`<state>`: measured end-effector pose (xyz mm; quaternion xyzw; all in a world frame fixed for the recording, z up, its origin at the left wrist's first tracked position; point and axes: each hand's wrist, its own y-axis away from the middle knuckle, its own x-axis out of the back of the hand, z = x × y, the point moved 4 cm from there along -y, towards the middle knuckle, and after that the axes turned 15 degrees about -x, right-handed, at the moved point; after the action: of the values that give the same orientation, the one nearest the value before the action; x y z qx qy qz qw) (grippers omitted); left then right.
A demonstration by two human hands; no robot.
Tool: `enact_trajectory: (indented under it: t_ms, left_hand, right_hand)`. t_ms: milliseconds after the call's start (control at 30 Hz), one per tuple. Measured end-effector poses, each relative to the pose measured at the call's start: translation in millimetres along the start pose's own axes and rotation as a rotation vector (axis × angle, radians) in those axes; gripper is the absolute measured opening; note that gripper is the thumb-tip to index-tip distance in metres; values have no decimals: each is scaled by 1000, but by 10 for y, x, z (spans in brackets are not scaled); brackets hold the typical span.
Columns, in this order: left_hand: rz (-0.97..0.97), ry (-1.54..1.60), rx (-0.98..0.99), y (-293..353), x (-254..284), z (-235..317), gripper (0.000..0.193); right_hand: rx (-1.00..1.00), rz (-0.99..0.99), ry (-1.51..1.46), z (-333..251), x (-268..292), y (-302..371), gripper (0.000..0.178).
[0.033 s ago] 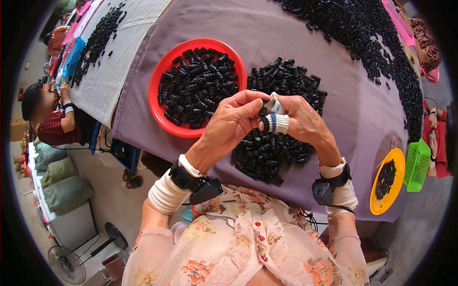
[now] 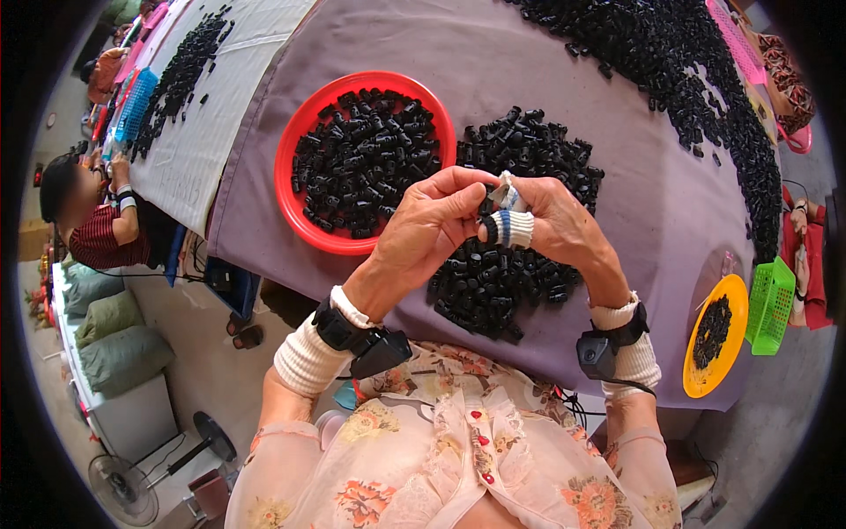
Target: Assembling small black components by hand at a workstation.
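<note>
Over the near pile of black plastic toggles (image 2: 502,295), at the right of the red basin (image 2: 284,167), I see the left hand (image 2: 427,220) and the right hand (image 2: 564,220) brought together at the fingertips. Each grip is drawn in, thumb toward forefinger, with little gap; something dark shows between them, but I cannot tell whether it is a held toggle or the pile behind. Loose toggles lie below the hands on the surface (image 2: 643,212), more fill the basin, and a broad heap (image 2: 652,62) spreads at the far right.

My main worry is a slip: the pieces look small and slick, so an uneven pinch could shoot one out among the rest, where it would be hard to tell apart. The knitted finger sleeve (image 2: 513,229) might dull the right hand's feel or snag. The basin rim touches or nearly touches the pile, so a nudge could mix the two. A drooping wrist camera (image 2: 597,358) could brush things too.

The toggles are stubby barrels, some showing holes, with a low sheen. The basin is smooth, round plastic; the cloth over the surface is matte mauve-grey, softly creased; the wrist cuff (image 2: 308,357) is ribbed, cream knit.
</note>
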<state>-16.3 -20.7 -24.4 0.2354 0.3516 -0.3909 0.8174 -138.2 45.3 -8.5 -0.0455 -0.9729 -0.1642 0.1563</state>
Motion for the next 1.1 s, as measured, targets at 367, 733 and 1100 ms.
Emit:
enact_trajectory:
  t_ms: [367, 733, 1100]
  left_hand:
    - [64, 34, -10, 18, -39, 25, 16]
    - [24, 22, -17, 19, -28, 29, 16]
    - [55, 8, -29, 22, -20, 24, 15]
  right_hand:
    - [45, -5, -77, -47, 2, 44, 31]
    - [-31, -32, -96, 1, 0, 2, 37]
    - [-23, -10, -93, 22, -21, 3, 38]
